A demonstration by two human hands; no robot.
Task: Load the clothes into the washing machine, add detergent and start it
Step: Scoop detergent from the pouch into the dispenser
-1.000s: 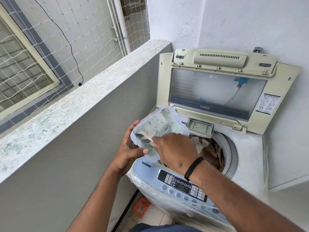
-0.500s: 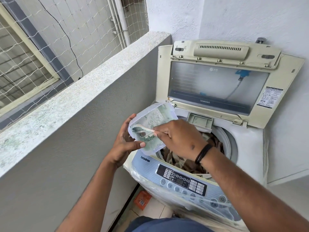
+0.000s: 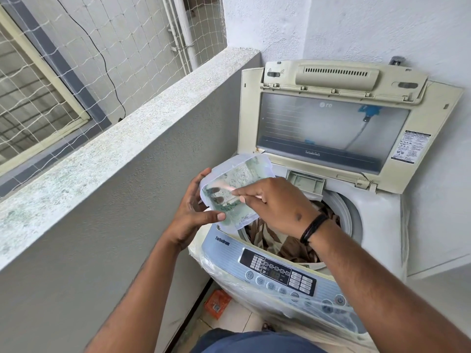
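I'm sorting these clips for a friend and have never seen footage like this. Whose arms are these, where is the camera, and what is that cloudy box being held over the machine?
The camera sits on a person's head and looks down, so the arms are their own. The left hand holds a translucent plastic container, smeared inside with what looks like detergent powder. The right hand reaches into it, pinching a small pale scoop. Below is a top-loading washing machine with its lid raised against the wall. Brown clothes already lie in the drum. The control panel sits nearest the person, under plastic wrap.
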